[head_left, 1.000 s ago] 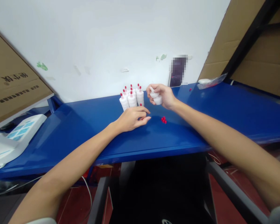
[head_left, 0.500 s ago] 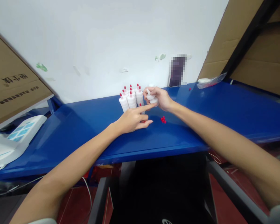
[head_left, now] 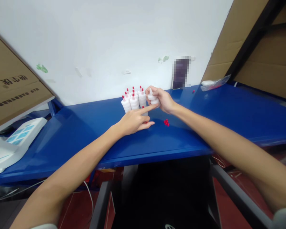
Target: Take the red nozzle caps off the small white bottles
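Observation:
My right hand (head_left: pixel 165 100) is closed round a white squeeze bottle (head_left: pixel 154 101), whose pointed nozzle (head_left: pixel 151 93) sticks up without a red cap. My left hand (head_left: pixel 134 121) has its index finger stretched to the lower part of this bottle. Its thumb points out to the right and the other fingers are partly bent. A bit of red shows between them; whether it is held I cannot tell. Several white bottles (head_left: pixel 134 103) with red tips stand upright just behind my left hand, one partly hidden by it. Small red caps (head_left: pixel 166 122) lie in a cluster beneath my right wrist.
The blue table (head_left: pixel 85 127) meets a white wall (head_left: pixel 97 47). A pixelated phone (head_left: pixel 180 73) leans there. A single red cap (head_left: pixel 194 91) and a clear plastic bag (head_left: pixel 215 83) lie at the back right. On the left are a white device (head_left: pixel 21 140) and a cardboard box (head_left: pixel 16 86).
The bottle in my right hand has tipped slightly, so its nozzle stands more upright. My left hand has shifted a little left, its index finger still at the bottle.

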A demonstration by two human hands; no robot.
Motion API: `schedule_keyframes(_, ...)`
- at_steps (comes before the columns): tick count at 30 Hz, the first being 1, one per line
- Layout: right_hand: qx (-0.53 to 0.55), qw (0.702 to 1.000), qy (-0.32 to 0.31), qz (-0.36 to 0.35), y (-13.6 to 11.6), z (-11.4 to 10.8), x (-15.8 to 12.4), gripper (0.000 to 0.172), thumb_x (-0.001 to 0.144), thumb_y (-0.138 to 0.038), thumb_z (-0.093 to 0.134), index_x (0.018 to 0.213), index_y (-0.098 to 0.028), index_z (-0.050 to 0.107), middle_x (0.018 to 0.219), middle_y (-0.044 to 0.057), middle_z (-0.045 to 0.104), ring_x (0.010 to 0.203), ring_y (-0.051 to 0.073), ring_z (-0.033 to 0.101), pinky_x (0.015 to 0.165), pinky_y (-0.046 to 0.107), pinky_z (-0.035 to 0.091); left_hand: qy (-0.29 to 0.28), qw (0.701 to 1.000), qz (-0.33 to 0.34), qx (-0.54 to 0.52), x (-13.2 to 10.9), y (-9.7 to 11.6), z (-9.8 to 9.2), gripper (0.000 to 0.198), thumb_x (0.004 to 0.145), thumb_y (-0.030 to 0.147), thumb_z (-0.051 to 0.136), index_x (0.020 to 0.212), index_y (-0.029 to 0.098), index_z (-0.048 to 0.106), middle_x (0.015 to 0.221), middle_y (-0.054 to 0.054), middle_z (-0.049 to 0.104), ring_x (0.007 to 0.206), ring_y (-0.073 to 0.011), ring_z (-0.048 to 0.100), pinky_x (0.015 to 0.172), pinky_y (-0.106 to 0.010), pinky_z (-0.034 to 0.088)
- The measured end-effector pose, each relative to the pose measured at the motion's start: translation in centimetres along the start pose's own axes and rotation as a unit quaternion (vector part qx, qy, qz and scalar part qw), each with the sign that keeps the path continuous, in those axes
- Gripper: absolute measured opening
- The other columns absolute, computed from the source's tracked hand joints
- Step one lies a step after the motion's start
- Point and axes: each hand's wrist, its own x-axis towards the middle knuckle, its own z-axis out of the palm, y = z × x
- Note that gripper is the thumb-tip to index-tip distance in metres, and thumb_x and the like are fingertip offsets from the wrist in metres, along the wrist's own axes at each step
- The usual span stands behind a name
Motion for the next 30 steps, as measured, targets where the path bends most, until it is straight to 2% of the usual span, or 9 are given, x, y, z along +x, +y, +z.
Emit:
schedule_keyframes(6,0.005,1.000,0.007,-0.011,0.4,-0.2,0.3,0.017,0.075,-0.041,0.049,0.072,-0.024,0.051,0.065,0.001,0.049,0.057,0.016,0.043,0.050,0.027,0.037,0.007,1.000,-0.007,0.003,0.1,0.0,-0.2,0.047,0.102,0.041,0.053,0.066,0.015,0.066,0.151,-0.011,0.056,0.074,-0.0154,0.072,0.057,-0.029,0.050)
schedule_keyframes(10,-0.005,1.000,0.009,-0.019,0.6,-0.2,0.5,0.010,0.067,-0.030,0.047,0.067,-0.022,0.052,0.064,0.003,0.053,0.058,0.017,0.046,0.051,0.028,0.039,0.014,1.000,-0.001,-0.013,0.0,0.1,-0.2,0.046,0.102,0.039,0.053,0.065,0.016,0.066,0.145,-0.011,0.062,0.077,-0.0150,0.072,0.063,-0.029,0.054)
schedule_keyframes(14,0.031,0.999,-0.003,-0.013,0.4,0.1,0.3,0.011,0.062,-0.022,0.048,0.070,-0.021,0.054,0.071,0.003,0.058,0.062,0.017,0.053,0.053,0.028,0.043,0.005,1.000,0.017,-0.024,0.0,0.0,-0.1,0.043,0.102,0.036,0.053,0.066,0.017,0.066,0.141,-0.009,0.065,0.084,-0.0158,0.073,0.068,-0.029,0.056)
schedule_keyframes(17,0.052,0.999,-0.013,-0.004,0.1,0.3,0.1,0.011,0.063,-0.018,0.054,0.073,-0.019,0.058,0.078,0.003,0.062,0.070,0.017,0.059,0.061,0.029,0.048,0.004,1.000,0.012,-0.019,0.0,-0.1,-0.1,0.043,0.102,0.036,0.054,0.066,0.017,0.066,0.141,-0.009,0.065,0.086,-0.0173,0.073,0.069,-0.031,0.057)
schedule_keyframes(20,0.061,0.998,-0.014,0.008,-0.1,0.5,0.0,0.008,0.068,-0.019,0.061,0.075,-0.017,0.065,0.081,0.005,0.066,0.080,0.018,0.063,0.076,0.033,0.053,0.011,1.000,0.005,-0.005,0.1,-0.3,-0.1,0.043,0.101,0.036,0.055,0.065,0.016,0.067,0.143,-0.011,0.064,0.096,-0.0219,0.073,0.076,-0.035,0.059)
schedule_keyframes(22,0.078,0.997,-0.013,0.007,-0.3,0.4,0.0,0.011,0.069,-0.019,0.064,0.078,-0.016,0.069,0.083,0.006,0.069,0.089,0.020,0.065,0.089,0.037,0.053,0.014,1.000,-0.004,-0.009,0.1,-0.4,0.0,0.042,0.101,0.036,0.055,0.065,0.016,0.066,0.145,-0.012,0.062,0.102,-0.0238,0.072,0.080,-0.036,0.059)
schedule_keyframes(24,0.095,0.995,-0.019,0.014,-0.4,0.1,0.0,0.015,0.070,-0.020,0.065,0.083,-0.016,0.071,0.088,0.008,0.072,0.098,0.023,0.066,0.097,0.041,0.051,0.018,0.999,-0.022,-0.028,0.0,-0.6,0.1,0.042,0.101,0.035,0.055,0.066,0.016,0.065,0.147,-0.013,0.060,0.099,-0.0222,0.072,0.080,-0.036,0.060)
schedule_keyframes(27,0.113,0.992,-0.040,0.037,-0.7,-0.4,-0.1,0.022,0.074,-0.023,0.067,0.094,-0.017,0.072,0.100,0.011,0.074,0.106,0.026,0.066,0.100,0.042,0.050,0.030,0.996,-0.049,-0.064,-0.2,-0.8,0.2,0.041,0.103,0.033,0.052,0.068,0.015,0.063,0.148,-0.015,0.058,0.090,-0.0185,0.072,0.081,-0.036,0.059)
schedule_keyframes(30,0.117,0.989,-0.068,0.054,-1.0,-0.7,-0.4,0.027,0.078,-0.025,0.069,0.104,-0.019,0.071,0.106,0.010,0.073,0.106,0.025,0.066,0.095,0.041,0.053,0.031,0.994,-0.047,-0.088,-0.3,-0.9,0.0,0.040,0.103,0.032,0.051,0.068,0.015,0.061,0.148,-0.017,0.057,0.090,-0.0185,0.071,0.085,-0.037,0.059)
